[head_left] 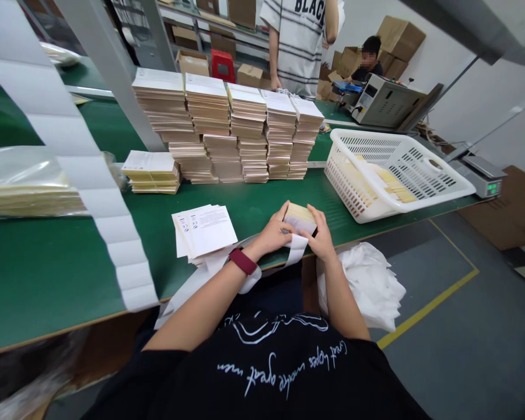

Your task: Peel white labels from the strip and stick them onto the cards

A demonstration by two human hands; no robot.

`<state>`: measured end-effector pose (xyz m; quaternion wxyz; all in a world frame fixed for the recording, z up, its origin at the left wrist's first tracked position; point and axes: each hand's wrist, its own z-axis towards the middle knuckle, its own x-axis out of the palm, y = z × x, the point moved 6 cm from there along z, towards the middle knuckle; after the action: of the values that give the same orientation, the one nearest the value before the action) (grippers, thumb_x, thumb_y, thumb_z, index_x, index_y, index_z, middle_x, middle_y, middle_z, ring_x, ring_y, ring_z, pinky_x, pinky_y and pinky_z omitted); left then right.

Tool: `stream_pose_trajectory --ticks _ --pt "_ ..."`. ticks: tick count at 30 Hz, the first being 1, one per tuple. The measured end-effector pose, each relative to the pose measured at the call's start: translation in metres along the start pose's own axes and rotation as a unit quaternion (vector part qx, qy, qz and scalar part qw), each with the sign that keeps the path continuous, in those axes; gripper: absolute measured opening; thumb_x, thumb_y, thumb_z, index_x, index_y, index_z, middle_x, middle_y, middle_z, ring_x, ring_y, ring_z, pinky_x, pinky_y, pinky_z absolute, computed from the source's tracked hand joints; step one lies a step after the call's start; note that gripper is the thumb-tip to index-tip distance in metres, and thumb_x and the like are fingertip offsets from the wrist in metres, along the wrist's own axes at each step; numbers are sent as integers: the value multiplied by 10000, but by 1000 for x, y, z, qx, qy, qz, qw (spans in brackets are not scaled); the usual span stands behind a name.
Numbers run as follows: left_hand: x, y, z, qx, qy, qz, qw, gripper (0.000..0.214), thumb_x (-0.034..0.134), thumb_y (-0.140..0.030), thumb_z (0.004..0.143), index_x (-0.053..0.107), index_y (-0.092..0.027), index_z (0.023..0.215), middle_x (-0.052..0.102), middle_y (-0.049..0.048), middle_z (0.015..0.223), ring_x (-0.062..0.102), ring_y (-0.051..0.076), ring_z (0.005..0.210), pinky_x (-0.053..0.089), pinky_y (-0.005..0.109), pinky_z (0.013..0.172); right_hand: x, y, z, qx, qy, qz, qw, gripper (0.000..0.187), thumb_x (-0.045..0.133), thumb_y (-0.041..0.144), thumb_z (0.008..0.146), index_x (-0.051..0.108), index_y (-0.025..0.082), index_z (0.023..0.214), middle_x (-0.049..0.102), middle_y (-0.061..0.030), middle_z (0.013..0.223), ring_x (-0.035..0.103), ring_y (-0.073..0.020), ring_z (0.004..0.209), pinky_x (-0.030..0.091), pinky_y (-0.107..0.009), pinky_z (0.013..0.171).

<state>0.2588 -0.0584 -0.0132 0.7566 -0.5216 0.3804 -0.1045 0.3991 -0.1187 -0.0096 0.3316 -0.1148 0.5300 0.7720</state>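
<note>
Between my two hands, just above the table's front edge, is a small thick stack of yellowish-white cards or envelopes (300,217). My left hand (275,233), with a dark red band on its wrist, grips the stack's left side. Fingers of my right hand (322,236) wrap its right side. Below the stack hangs a strip of white labels (297,249), which trails under my left forearm; whether a finger pinches it I cannot tell. Left of my hands lie a few fanned white printed cards (210,230) marked with "20".
Tall piles of card bundles (249,134) line the back of the green table (157,245). A white basket (376,204) with yellow pieces stands right, beside a scale (485,172). A long label strip (91,186) hangs at left. White bags (367,286) lie below. Two people are beyond.
</note>
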Motion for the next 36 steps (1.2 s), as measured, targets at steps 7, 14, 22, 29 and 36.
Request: stream_pose_trajectory --ticks 7,14,22,29,36 --pt "-6 -8 -6 23 -70 53 996 190 575 -105 736 738 -199 762 307 19 1542 283 281 1418 261 513 1185 -13 -1 3 -36 -86 -36 995 439 537 244 832 533 232 1271 566 -94 1211 530 -242 1159 426 -432 1035" --pt "-3 -4 -7 -29 -54 96 993 185 553 -75 730 703 -179 708 370 31 1514 322 275 1401 266 477 1190 -24 -9 17 -21 -111 -47 992 427 549 238 813 547 206 1239 570 -95 1179 544 -238 1128 438 -408 1015" --pt "1 -3 -12 -45 -53 118 991 183 538 -105 750 694 -185 696 494 53 1415 437 264 1308 363 458 1133 -34 -52 44 64 -127 -58 988 467 580 231 715 592 178 1179 625 -96 1132 586 -242 1073 458 -440 1004" --pt "7 -7 -14 -25 -25 146 989 197 534 -111 754 701 -193 689 566 56 1328 466 267 1253 400 452 1104 -43 -103 104 131 -200 -108 965 497 485 201 733 541 55 1205 675 -130 966 653 -244 849 554 -444 787" --pt "12 -14 -20 -2 -2 160 987 189 549 -113 755 712 -194 705 586 70 1298 463 278 1245 404 470 1099 -49 -88 122 23 -144 -250 957 553 386 131 819 426 74 1368 487 -213 1359 407 -308 1303 286 -527 1127"
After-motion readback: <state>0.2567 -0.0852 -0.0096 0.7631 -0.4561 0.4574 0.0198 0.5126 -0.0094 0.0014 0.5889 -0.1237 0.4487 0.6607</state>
